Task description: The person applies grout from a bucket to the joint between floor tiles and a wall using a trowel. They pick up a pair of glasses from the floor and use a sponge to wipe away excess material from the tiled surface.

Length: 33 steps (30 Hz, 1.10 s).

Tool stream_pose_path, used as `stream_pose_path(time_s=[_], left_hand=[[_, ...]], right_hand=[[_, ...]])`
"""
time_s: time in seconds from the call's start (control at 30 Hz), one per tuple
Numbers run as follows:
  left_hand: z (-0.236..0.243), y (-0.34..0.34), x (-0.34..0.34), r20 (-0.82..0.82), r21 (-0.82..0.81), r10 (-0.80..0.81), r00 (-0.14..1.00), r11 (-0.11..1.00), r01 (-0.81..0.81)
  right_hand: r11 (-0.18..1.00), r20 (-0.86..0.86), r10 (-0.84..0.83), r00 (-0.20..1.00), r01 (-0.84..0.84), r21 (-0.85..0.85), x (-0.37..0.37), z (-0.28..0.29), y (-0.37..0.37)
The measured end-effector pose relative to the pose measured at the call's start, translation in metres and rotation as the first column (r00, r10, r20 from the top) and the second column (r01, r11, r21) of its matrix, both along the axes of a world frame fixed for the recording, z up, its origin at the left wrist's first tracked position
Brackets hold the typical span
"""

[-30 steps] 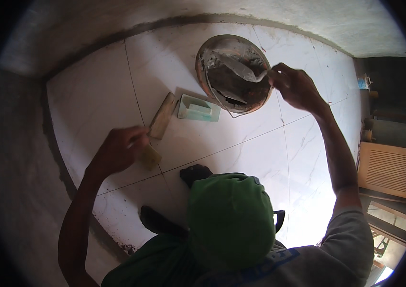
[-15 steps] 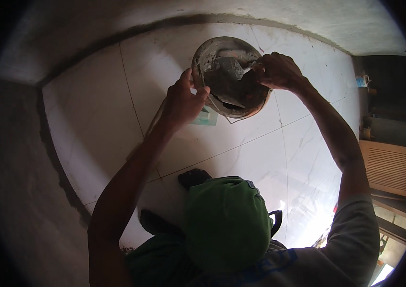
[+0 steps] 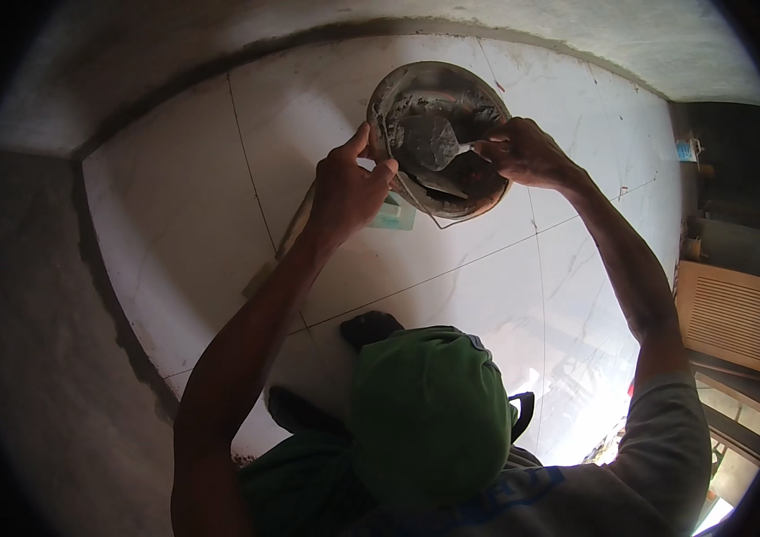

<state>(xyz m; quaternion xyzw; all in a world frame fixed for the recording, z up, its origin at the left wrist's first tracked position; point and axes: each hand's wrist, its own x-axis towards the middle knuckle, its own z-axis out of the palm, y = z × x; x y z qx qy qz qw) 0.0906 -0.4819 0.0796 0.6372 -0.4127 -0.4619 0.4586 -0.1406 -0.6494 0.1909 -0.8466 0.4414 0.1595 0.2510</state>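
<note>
Leftward: left hand, thumb and forefinger spread against the rim of a round, grey-smeared bucket standing on white tile floor. Light bracing might let it skid. At its mouth, broad grey metal trowel, handle pinched in right hand; tipped blade could spill onto tile.

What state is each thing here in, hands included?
Bucket: open, grey mix inside.
Bail: lowered.
Trowel: held, blade coated grey.
Left hand: at the bucket's rim, grip unclear.
Right hand: closed on the trowel's handle.
Green float: on the floor, partly hidden.
Wooden board: mostly hidden.
Cap: worn.
</note>
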Motion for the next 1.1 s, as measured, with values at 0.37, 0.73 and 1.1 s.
stream_pose_path(time_s=[0.37,0.73,1.1], left_hand=[[-0.049,0.1,0.151,0.324,0.147,0.007,0.946,0.987,-0.058],[-0.088,0.311,0.227,0.682,0.294,-0.016,0.731,0.921,-0.254],[-0.121,0.319,0.2,0.867,-0.082,0.271,0.418,0.905,-0.417]], right_hand=[[0.828,0.386,-0.464,0.797,0.237,0.508,-0.008,0.04,0.075],[0.503,0.403,-0.356,0.843,-0.191,0.843,0.312,-0.107,0.181],[0.591,0.422,-0.297,0.857,-0.182,0.786,0.527,-0.185,0.208]])
